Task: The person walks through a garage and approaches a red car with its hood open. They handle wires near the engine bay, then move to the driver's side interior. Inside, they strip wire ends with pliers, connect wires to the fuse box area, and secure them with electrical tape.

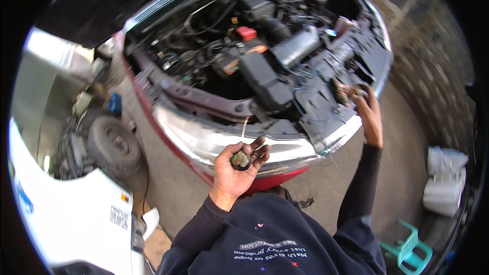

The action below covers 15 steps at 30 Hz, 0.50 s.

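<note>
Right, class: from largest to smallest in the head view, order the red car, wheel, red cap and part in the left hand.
1. Red car
2. Wheel
3. Red cap and part in the left hand: too alike to rank

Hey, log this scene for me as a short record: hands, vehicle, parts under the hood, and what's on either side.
Left hand: left hand raised, fingers curled around a small roundish part
Right hand: right hand at a brownish object over the front end; grip unclear
Vehicle: red car, engine parts exposed
Under hood: black box, silver box, red cover
Left side: wheel, white panel
Right side: green plastic stool
</note>
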Each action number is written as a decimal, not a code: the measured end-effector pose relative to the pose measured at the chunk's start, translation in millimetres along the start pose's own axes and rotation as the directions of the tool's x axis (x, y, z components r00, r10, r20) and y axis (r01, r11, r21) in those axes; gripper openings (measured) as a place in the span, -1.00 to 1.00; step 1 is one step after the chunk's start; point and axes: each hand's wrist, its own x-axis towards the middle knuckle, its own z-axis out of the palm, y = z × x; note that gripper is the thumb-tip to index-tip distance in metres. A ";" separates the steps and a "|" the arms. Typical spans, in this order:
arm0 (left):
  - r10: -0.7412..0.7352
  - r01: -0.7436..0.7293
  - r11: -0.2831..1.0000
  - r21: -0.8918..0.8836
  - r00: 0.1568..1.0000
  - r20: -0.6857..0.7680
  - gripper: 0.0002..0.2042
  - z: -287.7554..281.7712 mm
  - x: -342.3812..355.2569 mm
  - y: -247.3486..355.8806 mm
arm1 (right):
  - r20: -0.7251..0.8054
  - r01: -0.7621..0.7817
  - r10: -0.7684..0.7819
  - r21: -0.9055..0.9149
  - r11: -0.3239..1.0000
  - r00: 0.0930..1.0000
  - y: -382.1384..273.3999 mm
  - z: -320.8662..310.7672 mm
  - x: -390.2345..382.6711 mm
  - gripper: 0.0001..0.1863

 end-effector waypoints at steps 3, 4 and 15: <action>0.094 -0.094 0.996 -0.012 0.995 0.040 -0.67 -2.0 -11.0 13.7 | 0.055 0.030 -0.063 0.466 0.884 0.997 -6.3 23.1 -41.3 -0.52; 0.120 -0.119 0.993 -0.016 0.992 0.047 -0.67 -2.3 -16.4 18.0 | 0.125 0.019 -0.101 0.532 0.847 0.987 -12.0 30.6 -58.9 -0.55; 0.271 -0.271 0.963 -0.003 0.962 0.039 -0.68 -48.9 -105.5 123.5 | 0.451 0.256 -0.328 0.214 0.943 0.830 -147.1 267.4 -235.3 -0.88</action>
